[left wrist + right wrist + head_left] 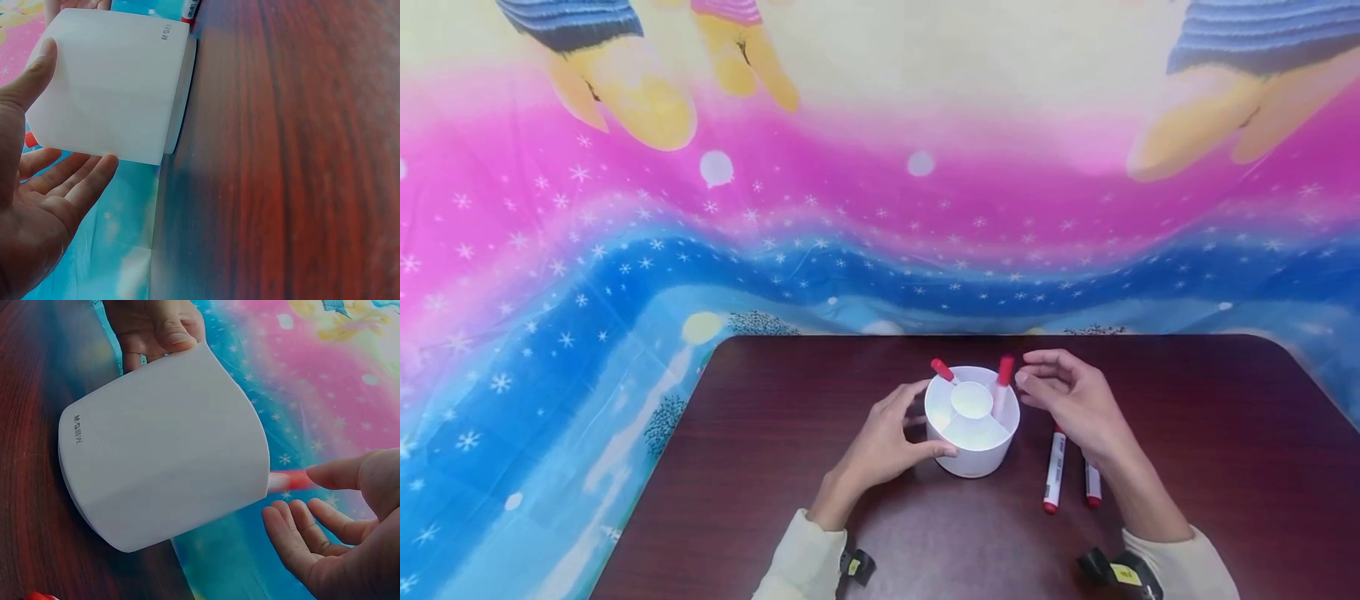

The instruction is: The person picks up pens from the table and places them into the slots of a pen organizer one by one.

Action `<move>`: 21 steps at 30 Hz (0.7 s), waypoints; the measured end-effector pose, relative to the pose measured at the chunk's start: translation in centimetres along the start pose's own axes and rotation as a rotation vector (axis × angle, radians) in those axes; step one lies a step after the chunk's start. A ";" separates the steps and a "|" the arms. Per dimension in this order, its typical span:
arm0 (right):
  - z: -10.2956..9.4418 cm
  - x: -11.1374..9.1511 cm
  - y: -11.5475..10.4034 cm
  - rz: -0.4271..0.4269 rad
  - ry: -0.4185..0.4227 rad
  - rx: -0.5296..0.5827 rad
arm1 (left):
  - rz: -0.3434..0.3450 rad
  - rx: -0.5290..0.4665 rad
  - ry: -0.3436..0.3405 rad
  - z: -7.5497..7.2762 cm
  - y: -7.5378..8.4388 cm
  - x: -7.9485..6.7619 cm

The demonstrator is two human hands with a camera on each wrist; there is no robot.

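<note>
The white holder (973,462) stands upright on the dark table (775,417), and the left hand (889,437) grips it from its left side, thumb on the near wall and fingers round toward the far side, probably to keep it from sliding or tipping. The right hand (1070,402) is just off the holder's right rim with its fingers loosely bent and gripping nothing; its thumb comes close to a marker standing in the holder's right part (1003,385), though I cannot tell whether they touch. That marker looks blurred, red end upward above the rim, which leaves its end easy to reach. A second marker leans outward at the holder's far left (942,369), likely because its compartment is wider than its barrel; whether a divider parts the two is unclear. To the right of the holder, two more markers lie on the table, a nearer one (1055,471) and one partly hidden by the right wrist (1092,483), both seemingly placed within that hand's easy reach
</note>
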State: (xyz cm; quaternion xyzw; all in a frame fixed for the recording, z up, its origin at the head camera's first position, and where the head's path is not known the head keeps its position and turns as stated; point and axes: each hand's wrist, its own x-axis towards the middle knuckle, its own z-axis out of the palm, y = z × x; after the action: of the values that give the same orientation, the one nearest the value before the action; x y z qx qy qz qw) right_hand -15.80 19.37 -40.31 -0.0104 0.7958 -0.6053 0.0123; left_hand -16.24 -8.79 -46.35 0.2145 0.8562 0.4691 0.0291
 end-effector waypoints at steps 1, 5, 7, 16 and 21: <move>0.0 0.0 0.0 -0.004 -0.001 -0.002 | -0.002 0.000 -0.001 0.0 0.0 0.0; -0.3 -0.2 -0.2 -0.011 -0.003 -0.008 | -0.006 0.001 -0.001 0.0 0.0 -0.2; -0.6 -0.2 -0.3 -0.013 -0.004 -0.009 | -0.002 0.001 0.001 -0.1 0.0 -0.2; -2.5 -0.7 0.1 -0.017 0.041 -0.064 | 0.020 0.016 0.029 -0.4 -0.1 -0.1; -3.9 -1.3 1.0 -0.014 0.059 -0.120 | 0.017 0.027 0.043 -0.7 -0.1 -0.1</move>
State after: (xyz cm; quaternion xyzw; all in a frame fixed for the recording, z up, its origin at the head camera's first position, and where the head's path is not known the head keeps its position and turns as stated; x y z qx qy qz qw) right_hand -14.66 23.41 -40.25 0.0012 0.8307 -0.5565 -0.0157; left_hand -16.37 -9.42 -46.05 0.2119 0.8610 0.4623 0.0037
